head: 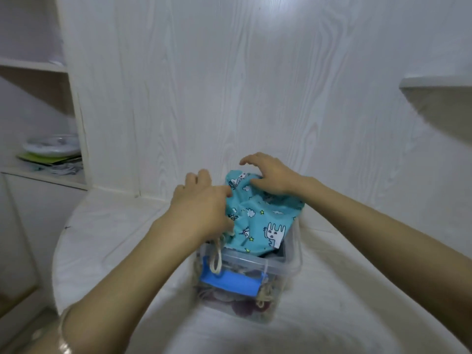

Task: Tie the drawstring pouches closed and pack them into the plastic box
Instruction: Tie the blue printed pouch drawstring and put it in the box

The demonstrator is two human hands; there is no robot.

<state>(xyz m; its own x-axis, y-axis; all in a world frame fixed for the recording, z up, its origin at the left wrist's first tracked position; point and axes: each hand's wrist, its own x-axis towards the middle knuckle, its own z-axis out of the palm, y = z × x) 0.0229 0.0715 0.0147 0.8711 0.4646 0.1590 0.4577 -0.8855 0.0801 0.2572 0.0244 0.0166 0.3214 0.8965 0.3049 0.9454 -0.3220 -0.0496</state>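
Pouch (pixel 263 223), teal, sits atop clear box (pixel 245 260); left hand (pixel 201 205) grips its left edge, right hand (pixel 270 178) presses top with fingers spread.

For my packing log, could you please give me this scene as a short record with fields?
pouch: teal, cartoon print, on top of the box, bulging above its rim
box: clear plastic, open, blurred contents showing through its wall
blue handle: on the box's near side
left hand: on the pouch's left edge; grip unclear
right hand: fingers spread, pressing the pouch's far end
cord: hangs over the box's near rim
table: white-covered, under the box
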